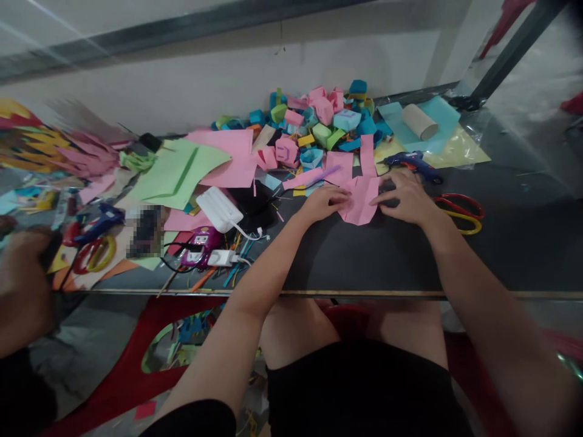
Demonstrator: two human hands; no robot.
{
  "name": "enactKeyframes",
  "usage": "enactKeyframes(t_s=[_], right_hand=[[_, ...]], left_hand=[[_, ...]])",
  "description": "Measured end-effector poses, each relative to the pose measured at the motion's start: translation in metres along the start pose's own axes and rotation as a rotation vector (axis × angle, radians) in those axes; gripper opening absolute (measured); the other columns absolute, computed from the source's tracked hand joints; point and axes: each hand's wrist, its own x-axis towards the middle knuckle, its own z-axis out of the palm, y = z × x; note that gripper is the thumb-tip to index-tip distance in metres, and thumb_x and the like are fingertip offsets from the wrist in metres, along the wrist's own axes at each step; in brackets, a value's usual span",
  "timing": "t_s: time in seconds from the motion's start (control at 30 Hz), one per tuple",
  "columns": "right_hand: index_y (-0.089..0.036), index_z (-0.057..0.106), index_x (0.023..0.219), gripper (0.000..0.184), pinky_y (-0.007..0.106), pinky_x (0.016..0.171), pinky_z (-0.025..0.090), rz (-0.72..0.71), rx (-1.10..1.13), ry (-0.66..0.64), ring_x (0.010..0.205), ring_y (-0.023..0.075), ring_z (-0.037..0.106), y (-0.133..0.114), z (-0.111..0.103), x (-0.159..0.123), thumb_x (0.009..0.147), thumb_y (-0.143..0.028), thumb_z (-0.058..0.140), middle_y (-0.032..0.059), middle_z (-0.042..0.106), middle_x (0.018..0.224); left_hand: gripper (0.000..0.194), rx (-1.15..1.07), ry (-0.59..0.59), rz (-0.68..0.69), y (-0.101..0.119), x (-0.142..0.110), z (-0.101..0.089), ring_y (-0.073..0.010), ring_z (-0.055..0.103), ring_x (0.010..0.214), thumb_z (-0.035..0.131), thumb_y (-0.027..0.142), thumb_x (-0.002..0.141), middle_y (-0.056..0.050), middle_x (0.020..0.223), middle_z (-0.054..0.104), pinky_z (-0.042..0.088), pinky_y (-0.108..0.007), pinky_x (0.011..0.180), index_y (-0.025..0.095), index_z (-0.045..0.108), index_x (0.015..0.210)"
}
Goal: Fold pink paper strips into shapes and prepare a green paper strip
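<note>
A creased piece of pink paper [359, 209] lies on the dark table between my two hands. My left hand [324, 203] is closed at its left edge, fingers curled onto the paper. On the opposite edge, my right hand [403, 197] holds the sheet with thumb and forefinger; its other fingers are bent and partly hidden. Just beyond are a pink strip [367, 155] and another pink piece [339, 167]. A blue glue gun [414, 162] lies behind my right hand. Scissors with red and yellow handles [469, 215] rest beside my right wrist.
Small folded paper pieces [323, 115] are heaped against the wall. A cardboard tube [419, 121] sits on blue paper. Left of me are green sheets [177, 173], a white power bank [219, 208] and a purple power socket [200, 246]. Another person's arm [25, 285] reaches in at far left.
</note>
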Motion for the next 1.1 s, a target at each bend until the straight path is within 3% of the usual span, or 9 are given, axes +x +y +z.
enactKeyframes(t_s=[0.13,0.33,0.43,0.53,0.63,0.77,0.87,1.1], right_hand=[[-0.032,0.085,0.082,0.012,0.057,0.108,0.037,-0.076,-0.046,0.05,0.127,0.0358,0.053,-0.018,-0.004,0.0,0.084,-0.028,0.074,0.0036,0.066,0.133],[-0.033,0.084,0.082,0.017,0.049,0.105,0.044,-0.197,0.203,-0.098,0.121,0.0296,0.065,-0.015,-0.001,0.006,0.087,-0.028,0.069,0.0026,0.077,0.12],[-0.034,0.084,0.085,0.015,0.047,0.102,0.045,-0.15,0.304,-0.239,0.112,0.0274,0.07,-0.01,0.0,0.006,0.088,-0.035,0.07,0.0009,0.081,0.108],[-0.037,0.084,0.083,0.011,0.05,0.108,0.039,-0.051,0.307,-0.285,0.11,0.0276,0.071,-0.01,0.0,0.006,0.087,-0.039,0.074,-0.0015,0.082,0.106],[-0.037,0.083,0.084,0.013,0.051,0.109,0.036,0.038,0.286,-0.224,0.104,0.0269,0.072,-0.012,0.003,0.007,0.09,-0.038,0.071,-0.0011,0.082,0.101],[-0.031,0.083,0.091,0.016,0.042,0.089,0.048,0.154,0.292,-0.113,0.089,0.0252,0.071,-0.015,0.016,0.01,0.091,-0.035,0.068,0.004,0.082,0.095],[-0.027,0.083,0.094,0.016,0.038,0.079,0.05,0.219,0.295,-0.052,0.085,0.0243,0.07,-0.016,0.029,0.014,0.089,-0.031,0.069,0.0049,0.081,0.093],[-0.028,0.082,0.087,0.013,0.044,0.088,0.05,0.251,0.272,0.059,0.092,0.0263,0.069,-0.014,0.046,0.025,0.089,-0.036,0.072,0.006,0.079,0.092]], left_hand=[[0.017,-0.017,0.014,-0.008,-0.002,0.0,0.001,-0.0214,0.071,0.116,0.074,0.027,0.092,-0.006,0.123,0.078,0.053,-0.044,0.106,0.025,0.08,0.108],[0.016,-0.062,-0.012,-0.009,0.002,0.0,-0.004,-0.0207,0.071,0.116,0.074,0.027,0.093,-0.005,0.122,0.078,0.053,-0.043,0.107,0.026,0.08,0.107],[0.017,-0.097,-0.045,-0.018,0.0,0.0,-0.009,-0.0199,0.071,0.118,0.073,0.025,0.093,-0.006,0.123,0.077,0.053,-0.043,0.108,0.027,0.08,0.108],[0.021,-0.091,-0.104,-0.015,-0.002,-0.001,-0.015,-0.0202,0.069,0.122,0.072,0.026,0.094,-0.007,0.129,0.075,0.051,-0.044,0.111,0.028,0.079,0.113],[0.034,-0.067,-0.166,-0.006,0.0,-0.002,-0.02,-0.0223,0.066,0.129,0.077,0.029,0.089,-0.007,0.138,0.07,0.048,-0.047,0.115,0.029,0.076,0.123],[0.039,-0.031,-0.175,-0.014,0.007,-0.003,-0.021,-0.0239,0.064,0.132,0.079,0.032,0.088,-0.008,0.14,0.069,0.046,-0.049,0.117,0.029,0.074,0.126],[0.038,-0.012,-0.15,-0.018,0.012,-0.003,-0.016,-0.025,0.065,0.131,0.079,0.034,0.088,-0.008,0.137,0.071,0.048,-0.049,0.115,0.027,0.075,0.125],[0.039,0.031,-0.094,-0.069,0.018,-0.004,-0.01,-0.0256,0.067,0.128,0.081,0.033,0.086,-0.008,0.133,0.073,0.049,-0.051,0.114,0.026,0.075,0.124]])
